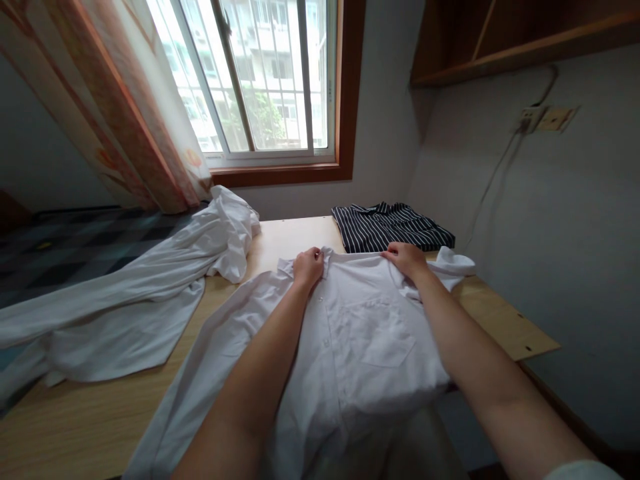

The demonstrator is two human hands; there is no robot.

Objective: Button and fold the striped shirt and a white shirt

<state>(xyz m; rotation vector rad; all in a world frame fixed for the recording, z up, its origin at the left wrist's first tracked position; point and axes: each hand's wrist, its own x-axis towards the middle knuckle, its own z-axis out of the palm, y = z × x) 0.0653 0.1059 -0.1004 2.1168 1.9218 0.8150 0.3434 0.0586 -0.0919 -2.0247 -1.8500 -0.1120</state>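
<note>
A white button-up shirt [370, 333] lies front side up across the wooden board, its lower end hanging over the near edge toward me. My left hand [309, 267] is closed on the shirt beside the collar. At the shoulder on the right, my right hand [406, 259] pinches the cloth. Between the two hands the top edge runs nearly straight. A chest pocket and a line of buttons show on the front. One sleeve stretches down to the left; the other lies bunched past my right hand.
A black-and-white striped shirt [390, 227] lies folded at the board's back. Another white garment [150, 313] sprawls on the left, over the board [510, 320] and a dark checked cloth [100, 243]. Behind are a window [265, 87], a curtain [125, 100] and a wall shelf [530, 57].
</note>
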